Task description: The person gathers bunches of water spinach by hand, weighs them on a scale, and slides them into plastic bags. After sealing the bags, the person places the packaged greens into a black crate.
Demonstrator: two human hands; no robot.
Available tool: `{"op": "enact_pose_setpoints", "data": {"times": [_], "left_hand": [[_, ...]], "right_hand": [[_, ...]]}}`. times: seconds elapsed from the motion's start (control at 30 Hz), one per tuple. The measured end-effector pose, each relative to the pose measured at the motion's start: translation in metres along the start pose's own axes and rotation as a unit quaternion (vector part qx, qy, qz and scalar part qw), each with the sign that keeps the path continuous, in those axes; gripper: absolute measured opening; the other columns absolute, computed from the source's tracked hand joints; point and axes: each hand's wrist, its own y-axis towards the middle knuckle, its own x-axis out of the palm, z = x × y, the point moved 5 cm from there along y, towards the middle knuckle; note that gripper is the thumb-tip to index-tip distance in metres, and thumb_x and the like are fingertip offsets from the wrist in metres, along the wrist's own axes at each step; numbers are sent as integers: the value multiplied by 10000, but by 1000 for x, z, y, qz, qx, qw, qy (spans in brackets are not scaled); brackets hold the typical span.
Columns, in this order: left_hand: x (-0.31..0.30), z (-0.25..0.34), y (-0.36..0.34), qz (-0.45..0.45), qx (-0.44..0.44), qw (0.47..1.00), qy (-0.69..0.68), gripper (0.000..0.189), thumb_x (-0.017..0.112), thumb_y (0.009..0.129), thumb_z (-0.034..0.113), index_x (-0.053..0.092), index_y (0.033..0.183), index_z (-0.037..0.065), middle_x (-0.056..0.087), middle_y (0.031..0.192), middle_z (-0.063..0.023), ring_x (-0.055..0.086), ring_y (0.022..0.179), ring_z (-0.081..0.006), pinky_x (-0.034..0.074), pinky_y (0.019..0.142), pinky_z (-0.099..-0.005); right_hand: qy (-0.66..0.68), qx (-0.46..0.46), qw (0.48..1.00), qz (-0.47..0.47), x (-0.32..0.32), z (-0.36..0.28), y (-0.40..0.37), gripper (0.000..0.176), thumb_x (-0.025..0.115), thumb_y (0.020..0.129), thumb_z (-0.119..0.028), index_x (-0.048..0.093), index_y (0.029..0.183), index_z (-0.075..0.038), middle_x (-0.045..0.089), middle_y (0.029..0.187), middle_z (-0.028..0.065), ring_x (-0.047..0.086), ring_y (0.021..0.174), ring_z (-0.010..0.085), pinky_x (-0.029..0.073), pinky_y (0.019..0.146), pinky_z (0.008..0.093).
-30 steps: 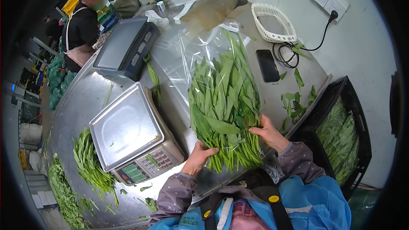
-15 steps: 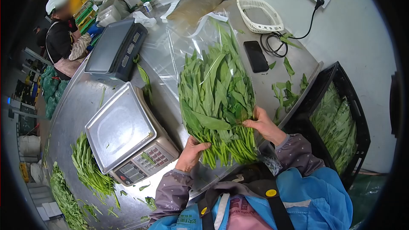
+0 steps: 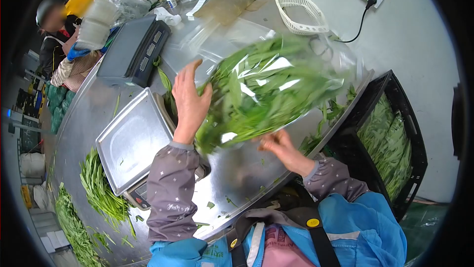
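Loose greens (image 3: pixel 101 188) are being supported by the metal counter (image 3: pixel 79 138) at far left. Beyond, a pale stack (image 3: pixel 96 22) is being held by a co-worker (image 3: pixel 57 52). Next, the near scale (image 3: pixel 133 141) is being partly covered by the left sleeve (image 3: pixel 173 193); no maker's name is being shown legibly there, nor on the dark scale (image 3: pixel 128 52) behind.

At centre, the clear bag of leafy greens (image 3: pixel 271 89) is being held slantwise above the counter, right of the near scale. Its repositioning is apparently being carried out. The left hand (image 3: pixel 190 101) is being raised at its left side, thumb spread from the fingers; whether plastic is being touched cannot be told. The right hand (image 3: pixel 286 153) is being placed at the lower edge, its fingertips being blurred, so their closure cannot be told. Steady support under the stem end is seemingly being called for.

Writing on sleeve and pink cloth (image 3: pixel 281 247) is being left unread: too faint. Farther right, packed greens (image 3: pixel 387 143) are being contained by a black crate (image 3: pixel 418 153).
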Motion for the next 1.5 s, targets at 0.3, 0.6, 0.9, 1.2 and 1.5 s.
{"op": "enact_pose_setpoints", "data": {"times": [0.3,0.6,0.9,1.2,1.5], "left_hand": [[104,-42,-109,-156,-43,970,183,500,562,812,328,418,1269,181,330,1349,-102,262,1262,-319,207,965,-605],[111,52,-135,-150,45,987,31,535,678,685,223,476,1154,63,453,1136,-141,416,1093,-321,317,920,-449],[168,100,-179,-251,50,966,33,598,689,632,264,455,1133,35,479,899,-104,530,832,-249,436,662,-356],[167,85,-184,-238,13,970,-54,102,563,750,100,499,805,44,552,722,-127,571,669,-300,457,571,-392],[166,95,-183,-268,23,963,-12,392,701,660,237,504,932,36,508,870,-110,571,729,-290,477,565,-369]], "right_hand": [[-138,173,974,-45,-64,19,-79,170,542,847,-81,543,992,8,586,812,57,574,701,117,476,630,248],[-122,259,947,145,-118,16,-97,255,480,886,-186,506,1065,-7,587,843,67,548,620,112,426,518,237],[9,249,962,107,-109,30,-90,198,510,867,-204,540,969,-37,510,740,0,433,545,62,338,467,203],[-122,267,952,91,-124,37,-107,215,504,855,-143,546,990,19,533,739,17,485,583,76,395,501,225],[-378,82,889,246,-170,7,-74,359,581,808,-148,438,1077,42,598,699,134,573,558,178,440,519,285]]}}
